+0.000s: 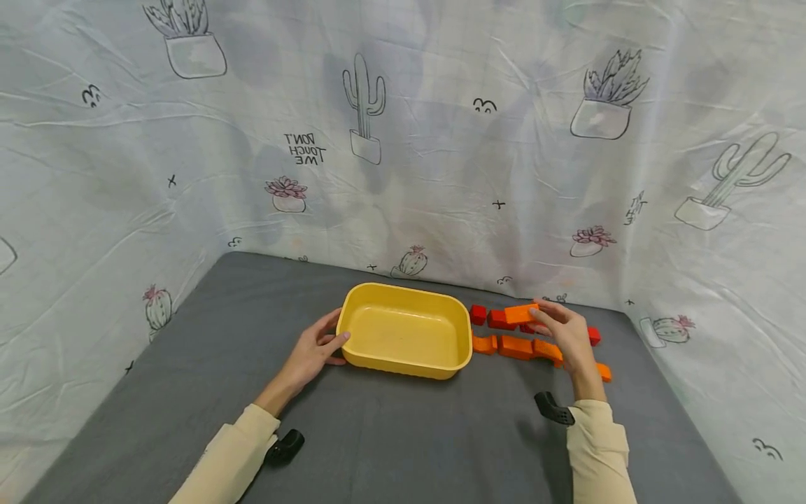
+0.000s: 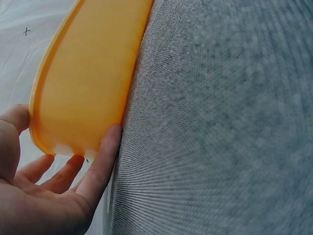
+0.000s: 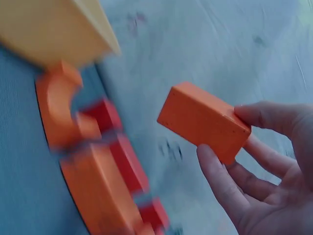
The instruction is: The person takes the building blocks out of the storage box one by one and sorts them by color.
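A shallow yellow plastic bin (image 1: 403, 365) with rounded corners stands on the grey table. My left hand (image 1: 317, 343) holds its left end, the thumb at the rim and the fingers spread against the outer wall; the left wrist view shows this hand (image 2: 63, 191) close up. On the other side, my right hand (image 1: 563, 332) pinches an orange rectangular block (image 3: 203, 120) by one end, between thumb and fingertips. That block is raised above the rows of blocks to the right of the bin.
A front row of orange blocks (image 1: 516, 348), one of them arch-shaped (image 3: 58, 105), lies right of the bin. Behind it runs a row of red blocks (image 1: 478, 315), partly hidden by my right hand. A white printed cloth (image 1: 428, 175) hangs behind the table.
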{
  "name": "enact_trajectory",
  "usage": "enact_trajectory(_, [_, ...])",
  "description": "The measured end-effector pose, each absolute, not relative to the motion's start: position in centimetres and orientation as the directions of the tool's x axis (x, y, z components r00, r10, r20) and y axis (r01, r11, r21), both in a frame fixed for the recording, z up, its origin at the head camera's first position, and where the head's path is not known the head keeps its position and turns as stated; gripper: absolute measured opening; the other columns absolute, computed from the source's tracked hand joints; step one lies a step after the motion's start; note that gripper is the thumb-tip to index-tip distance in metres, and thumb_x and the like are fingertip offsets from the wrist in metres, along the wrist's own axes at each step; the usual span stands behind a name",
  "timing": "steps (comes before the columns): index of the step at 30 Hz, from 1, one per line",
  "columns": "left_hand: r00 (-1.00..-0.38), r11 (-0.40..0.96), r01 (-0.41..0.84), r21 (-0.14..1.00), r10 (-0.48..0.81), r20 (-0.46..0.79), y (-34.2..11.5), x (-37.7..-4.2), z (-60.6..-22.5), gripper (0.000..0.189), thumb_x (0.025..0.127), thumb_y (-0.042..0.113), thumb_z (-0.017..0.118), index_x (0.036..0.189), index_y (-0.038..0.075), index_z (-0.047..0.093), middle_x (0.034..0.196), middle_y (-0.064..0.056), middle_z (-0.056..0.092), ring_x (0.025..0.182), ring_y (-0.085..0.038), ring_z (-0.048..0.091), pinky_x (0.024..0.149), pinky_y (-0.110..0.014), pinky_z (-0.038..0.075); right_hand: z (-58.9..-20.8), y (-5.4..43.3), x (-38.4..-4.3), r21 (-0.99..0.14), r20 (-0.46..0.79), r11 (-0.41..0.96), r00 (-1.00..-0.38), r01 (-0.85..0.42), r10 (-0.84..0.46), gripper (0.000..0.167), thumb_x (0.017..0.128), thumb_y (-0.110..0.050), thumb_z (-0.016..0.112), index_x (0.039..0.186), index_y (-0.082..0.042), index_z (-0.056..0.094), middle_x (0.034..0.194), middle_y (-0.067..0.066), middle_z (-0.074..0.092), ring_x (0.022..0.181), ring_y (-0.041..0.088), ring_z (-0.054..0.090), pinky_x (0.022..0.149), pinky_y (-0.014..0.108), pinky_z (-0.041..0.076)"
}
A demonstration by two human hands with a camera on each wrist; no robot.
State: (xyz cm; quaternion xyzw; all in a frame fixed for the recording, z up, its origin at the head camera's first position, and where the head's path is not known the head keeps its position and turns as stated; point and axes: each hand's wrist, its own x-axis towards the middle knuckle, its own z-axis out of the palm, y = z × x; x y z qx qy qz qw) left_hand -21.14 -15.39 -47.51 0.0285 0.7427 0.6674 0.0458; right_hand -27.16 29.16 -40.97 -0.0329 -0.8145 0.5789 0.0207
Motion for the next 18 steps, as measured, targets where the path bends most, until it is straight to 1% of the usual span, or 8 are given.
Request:
enact_trajectory(4, [-0.994, 0.106, -0.024, 0.994, 0.100, -0.035, -15.3, -21.2, -47.5, 0.063, 0.099, 0.021, 0.061, 0.154, 0.011, 0.032, 0.151, -0.021, 0.037, 0.118, -0.038, 0.056, 0.078, -0.043, 0.060, -41.6, 33.6, -27.0, -0.948, -0.038, 0.314, -0.997, 0.056, 0.065, 0.060, 0.093, -0.034, 0.069, 0.137, 0.003, 0.053, 0.106, -0.009, 0.061, 0.086, 0.009, 0.070, 0.082, 0.025, 0.057])
enact_trajectory(6, [-0.995, 0.108, -0.025, 0.994, 0.098, -0.035, -15.3, -21.2, -47.5, 0.063, 0.099, 0.022, 0.061, 0.154, 0.012, 0.032, 0.151, -0.020, 0.037, 0.118, -0.037, 0.056, 0.078, -0.042, 0.060, -41.9, 35.6, -27.0, -0.946, -0.061, 0.313, -0.994, 0.085, 0.086, 0.063, 0.092, -0.035, 0.069, 0.139, 0.003, 0.052, 0.106, -0.009, 0.061, 0.086, 0.007, 0.070, 0.084, 0.028, 0.057])
enact_trajectory(7, [-0.994, 0.111, -0.024, 0.993, 0.099, -0.035, -15.3, -21.3, -47.5, 0.063, 0.099, 0.022, 0.061, 0.154, 0.012, 0.032, 0.151, -0.020, 0.037, 0.118, -0.037, 0.056, 0.078, -0.042, 0.060, -42.1, 36.6, -26.9, -0.955, -0.065, 0.283, -0.992, 0.093, 0.105, 0.061, 0.092, -0.034, 0.070, 0.137, 0.003, 0.054, 0.104, -0.008, 0.062, 0.083, 0.006, 0.070, 0.082, 0.029, 0.058])
enact_trajectory(10, [-0.995, 0.118, -0.023, 0.993, 0.095, -0.034, -15.3, -21.3, -47.5, 0.063, 0.099, 0.022, 0.061, 0.154, 0.012, 0.032, 0.150, -0.020, 0.038, 0.117, -0.037, 0.056, 0.078, -0.041, 0.060, -42.3, 38.9, -26.5, -0.943, -0.099, 0.303, -0.984, 0.140, 0.149, 0.070, 0.092, -0.035, 0.069, 0.141, 0.009, 0.046, 0.097, -0.015, 0.061, 0.081, 0.003, 0.069, 0.081, 0.029, 0.058])
enact_trajectory(13, [-0.995, 0.120, -0.022, 0.992, 0.091, -0.033, -15.2, -21.4, -47.5, 0.062, 0.099, 0.020, 0.061, 0.153, 0.010, 0.032, 0.150, -0.021, 0.038, 0.117, -0.037, 0.056, 0.077, -0.041, 0.060, -42.6, 41.3, -25.9, -0.955, -0.115, 0.256, -0.982, 0.151, 0.149, 0.072, 0.093, -0.031, 0.069, 0.140, 0.016, 0.041, 0.089, -0.018, 0.064, 0.078, 0.005, 0.071, 0.076, 0.027, 0.059])
enact_trajectory(14, [-0.995, 0.119, -0.022, 0.993, 0.092, -0.033, -15.2, -21.4, -47.5, 0.061, 0.099, 0.019, 0.060, 0.153, 0.010, 0.032, 0.150, -0.021, 0.038, 0.117, -0.037, 0.056, 0.077, -0.041, 0.060, -42.6, 42.1, -25.7, -0.948, -0.119, 0.279, -0.984, 0.152, 0.133, 0.070, 0.094, -0.032, 0.067, 0.141, 0.014, 0.041, 0.089, -0.020, 0.064, 0.079, 0.004, 0.070, 0.077, 0.026, 0.058])
enact_trajectory(17, [-0.994, 0.120, -0.021, 0.993, 0.101, -0.033, -15.3, -21.2, -47.5, 0.061, 0.100, 0.019, 0.060, 0.153, 0.010, 0.032, 0.150, -0.022, 0.038, 0.117, -0.038, 0.056, 0.077, -0.041, 0.060, -43.8, 44.7, -25.4, -0.969, -0.115, 0.204, -0.986, 0.138, 0.119, 0.049, 0.095, -0.025, 0.067, 0.131, 0.006, 0.057, 0.087, -0.017, 0.068, 0.078, 0.007, 0.072, 0.073, 0.026, 0.059])
enact_trajectory(18, [-0.994, 0.121, -0.022, 0.992, 0.105, -0.035, -15.4, -21.2, -47.5, 0.062, 0.100, 0.019, 0.060, 0.154, 0.010, 0.031, 0.151, -0.021, 0.037, 0.118, -0.037, 0.056, 0.077, -0.041, 0.060, -44.2, 45.3, -25.4, -0.967, -0.110, 0.220, -0.988, 0.132, 0.109, 0.045, 0.095, -0.026, 0.067, 0.129, 0.003, 0.060, 0.088, -0.017, 0.068, 0.078, 0.006, 0.071, 0.073, 0.026, 0.059])
